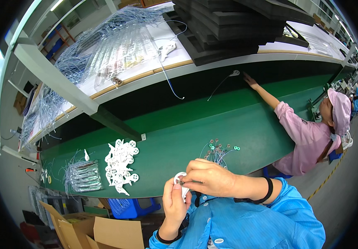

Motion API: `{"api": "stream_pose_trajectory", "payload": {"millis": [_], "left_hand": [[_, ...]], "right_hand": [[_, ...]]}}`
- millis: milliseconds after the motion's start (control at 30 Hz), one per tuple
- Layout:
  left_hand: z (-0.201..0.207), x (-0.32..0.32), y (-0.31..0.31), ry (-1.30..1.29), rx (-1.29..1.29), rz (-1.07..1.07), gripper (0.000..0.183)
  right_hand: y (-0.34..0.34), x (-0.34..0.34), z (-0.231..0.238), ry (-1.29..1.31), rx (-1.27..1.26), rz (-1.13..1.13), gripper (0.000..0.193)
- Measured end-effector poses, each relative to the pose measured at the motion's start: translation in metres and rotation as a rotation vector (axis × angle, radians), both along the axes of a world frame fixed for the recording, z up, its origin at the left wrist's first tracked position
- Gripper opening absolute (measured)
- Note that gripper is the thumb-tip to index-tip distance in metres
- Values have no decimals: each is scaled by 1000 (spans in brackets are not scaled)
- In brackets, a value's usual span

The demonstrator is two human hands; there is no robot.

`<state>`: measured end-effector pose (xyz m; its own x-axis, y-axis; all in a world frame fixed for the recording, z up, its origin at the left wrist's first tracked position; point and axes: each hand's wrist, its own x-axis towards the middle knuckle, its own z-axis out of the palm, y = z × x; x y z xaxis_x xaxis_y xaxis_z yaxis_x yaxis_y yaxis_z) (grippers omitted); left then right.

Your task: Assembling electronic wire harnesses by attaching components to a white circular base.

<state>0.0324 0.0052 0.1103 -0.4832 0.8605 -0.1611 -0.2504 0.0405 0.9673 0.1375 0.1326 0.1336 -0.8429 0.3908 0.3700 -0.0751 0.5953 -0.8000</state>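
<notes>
Close to my body, at the table's front edge, my left hand (174, 204) grips a white plastic housing (180, 176) with a rounded, hollow end. My right hand (212, 178) is closed in a pinch over that end. Between its fingertips shows a small dark part, too small to name. Just beyond my right hand lies a bunch of thin wires (217, 153) with small green and brown round ends. To the left is a heap of similar white plastic housings (120, 164) on the green table (174, 137).
Bagged wire bundles (85, 176) lie at the far left. A raised shelf (145, 74) carries blue-white wires (116, 25) and stacked black foam trays (228, 25). At right, a person in pink (303, 133) reaches toward a white wired part (234, 73). An open cardboard box (116, 232) stands below.
</notes>
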Motion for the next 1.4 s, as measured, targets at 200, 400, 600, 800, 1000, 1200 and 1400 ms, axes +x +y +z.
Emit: {"api": "stream_pose_trajectory", "payload": {"millis": [200,400,600,800,1000,1200,1400], "left_hand": [[-4,1,0,43,27,-7,28],[-4,1,1,153,48,-6,26],[-6,2,0,133,63,12,27],[-6,3,-1,53,76,22,25],[-12,1,-3,48,50,15,23],[-12,-4,-1,-43,11,2,23],[-4,-8,0,-50,-6,9,26]], "right_hand": [[-1,4,2,-68,-66,3,14],[0,2,7,-64,35,11,14],[1,-2,1,-71,80,57,14],[4,-1,-1,-52,-31,29,16],[7,-3,-3,-117,-66,64,13],[11,-5,-10,-186,-165,89,16],[17,-7,-4,-260,-470,159,22]]}}
